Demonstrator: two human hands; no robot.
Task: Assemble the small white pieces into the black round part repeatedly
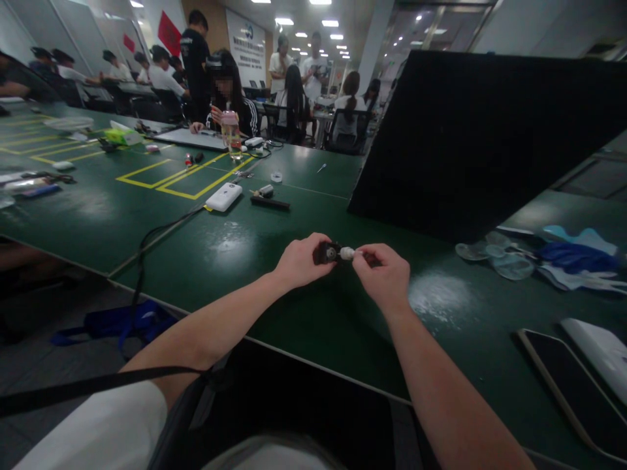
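Observation:
Over the green table [313, 313], my left hand [301, 262] is closed around a small dark part [330, 253] with a round metallic face. My right hand [386, 274] pinches a small white knobbed piece [347, 253] in its fingertips, and this piece meets the dark part or lies right beside it; I cannot tell whether they are joined. Farther back lie a slim black bar [270, 203], a small silver cylinder [266, 190] and a white ring [277, 177] like a tape roll.
A large black panel [480, 143] leans at the right. Nearby are clear fan-like blades [509, 260], blue cloth [580, 258] and a phone [573, 391]. A white power bank [224, 196] and black cable [142, 261] lie left. Across the table sits a person [235, 98] behind a bottle [232, 136].

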